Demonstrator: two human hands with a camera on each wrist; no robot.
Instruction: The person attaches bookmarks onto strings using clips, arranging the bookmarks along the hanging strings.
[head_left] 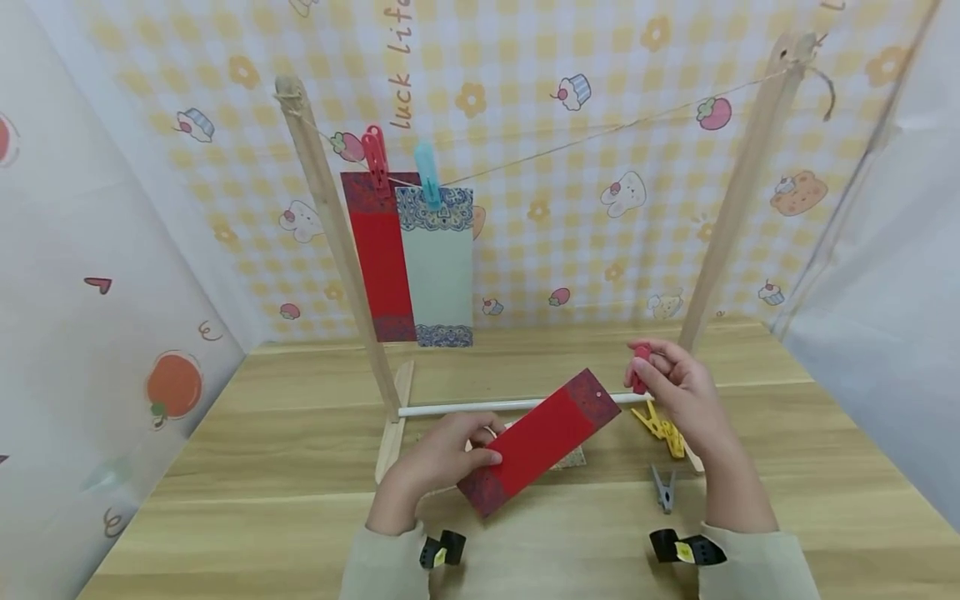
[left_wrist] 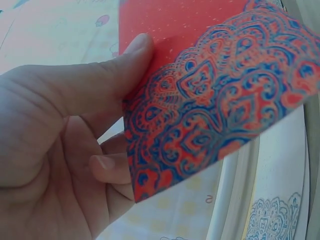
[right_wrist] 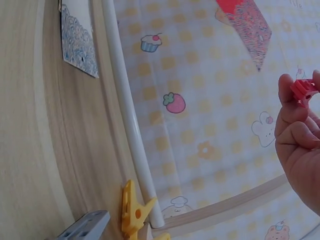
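Below the string [head_left: 637,123], pegging a red patterned card [head_left: 540,439] seems in hand
Left hand [head_left: 450,450] pinches it; right hand [head_left: 681,386] pinches a red clothespin [head_left: 641,372]; next move likely calls for lifting it to the string.

2 cards [head_left: 442,275] hang on the left part of the string [head_left: 570,147]; clips [head_left: 673,442] lie right of the held card [head_left: 536,442]

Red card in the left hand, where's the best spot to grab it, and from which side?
Probably the upper patterned end of the red card, pinched between thumb and finger from the right. The card is thin and flat, slants up to the right, and that end is free: the left hand grips near the lower end, thumb on its face.
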